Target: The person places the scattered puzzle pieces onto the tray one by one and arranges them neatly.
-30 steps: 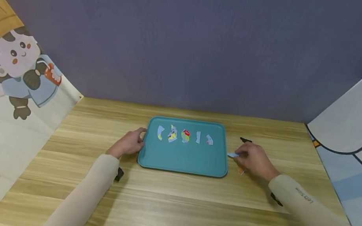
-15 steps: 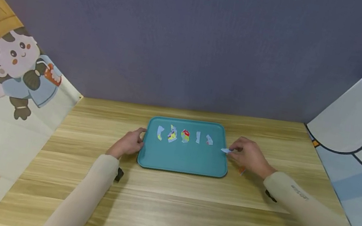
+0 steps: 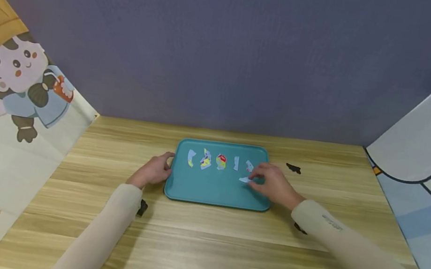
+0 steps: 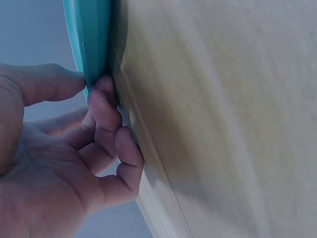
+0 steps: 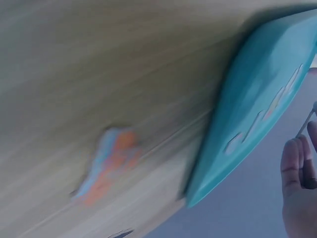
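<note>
My left hand (image 3: 154, 171) grips the left rim of a teal tray (image 3: 210, 193). In the left wrist view the thumb (image 4: 54, 82) lies against the rim and the curled fingers meet its underside. Over the tray's right half, my right hand (image 3: 273, 184) pinches a pale blue puzzle piece (image 3: 245, 179). At the right wrist view's edge, that hand (image 5: 299, 173) shows only partly, with a thin piece edge at the fingertips. A row of several puzzle pieces lies along the tray's back part, among them a red and yellow one (image 3: 221, 161).
An orange and blue puzzle piece (image 5: 106, 166) lies on the wooden table (image 3: 195, 255), right of the tray. A small dark piece (image 3: 293, 168) lies farther back. A grey-purple wall (image 3: 229, 51) rises behind the table, with printed panels on both sides.
My right hand has moved left from beside the tray to above it, carrying the pale blue puzzle piece. The left hand and tray have stayed in place.
</note>
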Motion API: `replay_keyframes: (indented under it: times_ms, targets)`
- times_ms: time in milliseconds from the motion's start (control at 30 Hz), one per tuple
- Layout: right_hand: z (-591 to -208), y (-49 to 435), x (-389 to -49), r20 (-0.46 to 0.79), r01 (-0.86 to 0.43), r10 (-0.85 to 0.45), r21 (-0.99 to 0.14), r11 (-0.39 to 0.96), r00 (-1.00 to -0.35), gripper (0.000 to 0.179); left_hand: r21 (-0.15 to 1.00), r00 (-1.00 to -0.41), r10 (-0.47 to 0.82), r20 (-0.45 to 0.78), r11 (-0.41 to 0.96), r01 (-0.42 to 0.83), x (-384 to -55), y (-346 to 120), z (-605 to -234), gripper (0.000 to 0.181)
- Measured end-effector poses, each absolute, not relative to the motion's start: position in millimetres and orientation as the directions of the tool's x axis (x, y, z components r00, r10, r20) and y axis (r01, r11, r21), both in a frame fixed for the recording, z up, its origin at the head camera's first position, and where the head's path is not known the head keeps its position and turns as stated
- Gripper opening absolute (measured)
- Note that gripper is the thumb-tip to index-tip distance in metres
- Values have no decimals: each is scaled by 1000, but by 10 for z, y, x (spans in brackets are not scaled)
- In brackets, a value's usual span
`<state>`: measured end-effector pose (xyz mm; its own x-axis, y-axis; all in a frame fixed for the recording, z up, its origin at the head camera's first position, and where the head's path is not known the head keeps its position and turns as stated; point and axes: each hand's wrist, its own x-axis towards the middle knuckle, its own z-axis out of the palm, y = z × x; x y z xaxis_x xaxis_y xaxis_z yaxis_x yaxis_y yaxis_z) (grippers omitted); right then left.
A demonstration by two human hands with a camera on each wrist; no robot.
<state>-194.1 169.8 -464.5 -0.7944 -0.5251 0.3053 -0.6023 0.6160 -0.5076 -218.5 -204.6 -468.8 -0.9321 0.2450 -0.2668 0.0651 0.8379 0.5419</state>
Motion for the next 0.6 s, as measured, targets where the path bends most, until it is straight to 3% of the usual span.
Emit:
replay_keyframes:
  times_ms: [400, 600]
  targets:
    - [-4566, 1046, -1925, 287, -645, -598, -526, 555, -749, 9, 540, -931, 238, -276, 840, 54, -2194, -2050, -4694, 58]
    - [-4541, 743, -1920, 201, -602, -608, -548, 580, -768, 12, 543, -931, 230, -283, 839, 42, -2179, -2035, -4679, 58]
